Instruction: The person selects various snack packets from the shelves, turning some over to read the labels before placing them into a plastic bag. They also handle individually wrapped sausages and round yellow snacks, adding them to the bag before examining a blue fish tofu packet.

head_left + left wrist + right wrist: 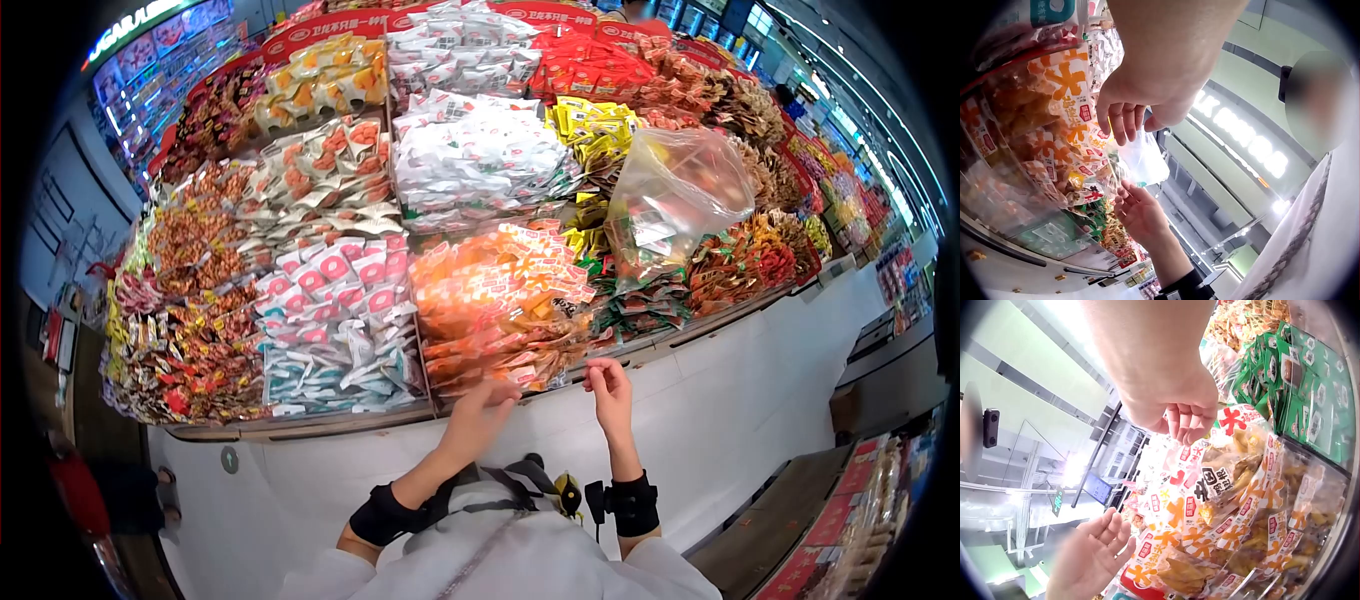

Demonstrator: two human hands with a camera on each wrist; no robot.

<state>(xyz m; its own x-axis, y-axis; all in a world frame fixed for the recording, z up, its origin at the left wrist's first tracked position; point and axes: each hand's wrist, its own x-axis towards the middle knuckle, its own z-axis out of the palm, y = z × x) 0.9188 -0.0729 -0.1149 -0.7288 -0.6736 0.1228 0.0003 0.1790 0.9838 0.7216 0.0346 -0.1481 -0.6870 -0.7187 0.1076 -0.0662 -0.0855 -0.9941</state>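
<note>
Left hand (480, 412) and right hand (611, 393) are apart, loosely curled, seemingly empty, near the counter (330, 424)'s front edge. Orange-printed snack packets (495, 285) lie just beyond, nearer the left hand.

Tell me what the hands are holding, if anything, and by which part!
Nothing that I can see: the left hand looks empty, and so does the right hand, its fingers loosely bent.
</note>
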